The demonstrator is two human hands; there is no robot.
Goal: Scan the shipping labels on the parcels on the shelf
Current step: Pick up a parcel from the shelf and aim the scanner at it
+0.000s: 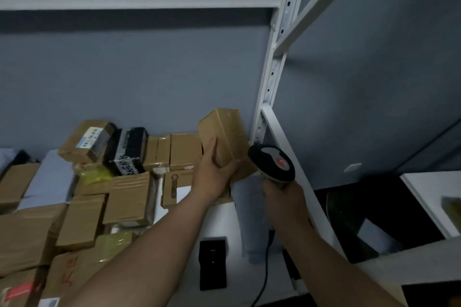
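At centre frame the left hand grips a tilted cardboard parcel above the shelf, presumably exposing its label to the scanner clenched in the right hand

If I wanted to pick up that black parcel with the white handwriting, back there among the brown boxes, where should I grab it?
Probably by its two long sides near the upper end, coming down from above and the front. The black parcel lies tilted, propped on its neighbours, so its top face is exposed. A labelled brown box leans close on its left, so that side of the grip looks tight. Its underside is hidden.
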